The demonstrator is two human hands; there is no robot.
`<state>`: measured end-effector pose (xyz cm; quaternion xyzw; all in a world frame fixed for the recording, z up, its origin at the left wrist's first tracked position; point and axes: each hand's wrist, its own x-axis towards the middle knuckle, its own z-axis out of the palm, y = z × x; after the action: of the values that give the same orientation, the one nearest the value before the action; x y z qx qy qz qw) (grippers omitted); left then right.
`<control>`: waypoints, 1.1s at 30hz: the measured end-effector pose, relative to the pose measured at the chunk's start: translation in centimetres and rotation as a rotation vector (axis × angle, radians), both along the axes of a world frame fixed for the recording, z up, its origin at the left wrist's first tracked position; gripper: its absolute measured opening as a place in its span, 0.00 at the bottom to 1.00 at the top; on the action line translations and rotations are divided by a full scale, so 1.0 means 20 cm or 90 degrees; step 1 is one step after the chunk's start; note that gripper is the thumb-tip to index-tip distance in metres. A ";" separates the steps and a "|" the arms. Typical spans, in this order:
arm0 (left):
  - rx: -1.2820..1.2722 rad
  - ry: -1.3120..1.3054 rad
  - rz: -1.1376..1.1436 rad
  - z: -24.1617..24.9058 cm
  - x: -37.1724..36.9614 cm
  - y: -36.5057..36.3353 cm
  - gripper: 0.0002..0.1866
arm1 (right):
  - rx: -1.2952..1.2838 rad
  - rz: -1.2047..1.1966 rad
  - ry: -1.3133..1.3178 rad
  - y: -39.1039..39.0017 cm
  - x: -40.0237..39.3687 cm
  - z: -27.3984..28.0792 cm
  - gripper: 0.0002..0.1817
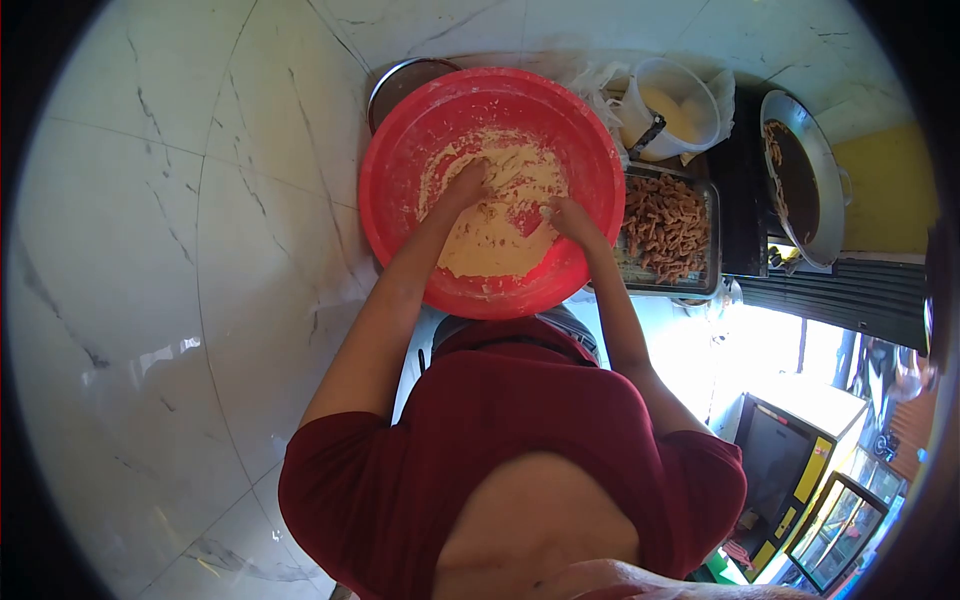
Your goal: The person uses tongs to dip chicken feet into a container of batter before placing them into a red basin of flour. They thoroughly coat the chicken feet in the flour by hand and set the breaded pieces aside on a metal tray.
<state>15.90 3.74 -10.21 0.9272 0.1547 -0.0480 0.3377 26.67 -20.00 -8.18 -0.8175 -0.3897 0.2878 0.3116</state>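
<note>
A wide red basin point(395, 215) is in front of me, with pale flour point(490, 250) spread over its bottom and dusted up its wall. Some flour lies in clumps, and strands or bits in it are too small to name. My left hand point(470, 184) reaches into the flour near the middle; its fingers are hidden by the flour and the hand itself. On the right side of the basin, my right hand point(570, 218) is at the flour's edge. Its flour-coated fingers are loosely bent and apart, with nothing visible held.
Right of the basin, a metal tray point(714, 240) holds brown fried strips point(665, 228). Behind it stands a white bucket point(652, 148) with yellowish contents. A large pan point(832, 190) of dark oil is farther right. A round metal rim point(385, 92) shows behind the basin, near the tiled wall.
</note>
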 end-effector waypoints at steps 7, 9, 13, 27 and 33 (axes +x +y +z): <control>0.062 -0.007 0.006 -0.03 0.05 -0.01 0.30 | -0.006 -0.021 -0.008 0.00 -0.01 0.02 0.13; 0.039 0.038 -0.071 -0.01 0.05 0.00 0.29 | 0.011 -0.007 -0.022 0.00 -0.01 0.03 0.14; 0.045 0.042 -0.218 0.04 -0.07 -0.06 0.30 | 0.023 0.003 -0.037 0.00 -0.02 0.06 0.14; -0.212 0.345 -0.395 -0.10 -0.21 -0.11 0.26 | 0.012 0.029 -0.007 0.01 -0.04 0.11 0.12; -0.073 0.224 -0.285 -0.08 -0.36 -0.25 0.28 | -0.051 0.181 0.054 0.14 -0.10 0.14 0.12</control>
<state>8.64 -1.34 -11.89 0.8949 -0.0006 -0.2904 0.3387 24.68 -17.16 -5.37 -0.7532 -0.4761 0.3781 0.2512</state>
